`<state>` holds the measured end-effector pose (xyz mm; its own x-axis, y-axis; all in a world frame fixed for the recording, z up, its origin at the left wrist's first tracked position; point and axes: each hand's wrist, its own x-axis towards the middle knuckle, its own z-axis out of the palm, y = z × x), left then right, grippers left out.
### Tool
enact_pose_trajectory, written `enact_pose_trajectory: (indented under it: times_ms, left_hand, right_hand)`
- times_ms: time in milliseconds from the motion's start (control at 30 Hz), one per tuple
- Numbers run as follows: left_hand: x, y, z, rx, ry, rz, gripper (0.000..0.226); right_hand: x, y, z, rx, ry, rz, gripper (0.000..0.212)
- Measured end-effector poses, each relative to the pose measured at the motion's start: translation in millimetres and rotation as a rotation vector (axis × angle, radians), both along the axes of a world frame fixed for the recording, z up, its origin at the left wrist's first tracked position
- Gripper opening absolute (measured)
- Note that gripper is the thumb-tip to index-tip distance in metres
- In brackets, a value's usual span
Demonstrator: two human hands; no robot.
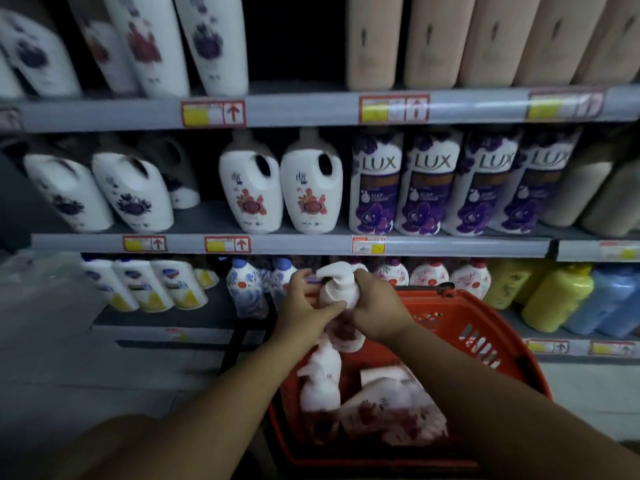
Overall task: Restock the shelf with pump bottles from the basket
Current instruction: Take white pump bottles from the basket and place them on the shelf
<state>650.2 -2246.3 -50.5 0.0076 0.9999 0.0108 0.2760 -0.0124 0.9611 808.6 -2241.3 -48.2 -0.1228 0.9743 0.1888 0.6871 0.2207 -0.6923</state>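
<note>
Above the red basket (485,327), both the left hand (304,306) and right hand (374,310) grip 1 upright pump bottle (336,289), just short of the bottom shelf (166,320).

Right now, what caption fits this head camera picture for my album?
Both hands, left hand and right hand, hold a pump bottle above the red basket.

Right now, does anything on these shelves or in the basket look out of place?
Nothing spilled or broken. The pump bottles in the red basket lie tumbled on their sides, and there's a gap on the top shelf.
</note>
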Motion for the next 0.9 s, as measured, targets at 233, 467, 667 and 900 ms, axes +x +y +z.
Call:
enact_pose_trajectory:
  times_ms: [233,467,667,900]
  left_hand:
    - [-23,7,79,0.086,-0.268,0.048,0.051]
    - [-45,5,157,0.309,-0.047,0.061,0.091]
    - [-51,-1,204,0.471,0.076,0.241,0.117]
    - [-64,-5,227,0.507,0.199,0.341,0.11]
  right_hand:
    - [-26,7,119,0.146,0.113,-0.043,0.045]
    - [-62,14,223,0.193,0.158,-0.077,0.048]
    - [-96,13,281,0.224,0.304,-0.117,0.053]
    - [-123,13,303,0.212,0.354,-0.138,0.052]
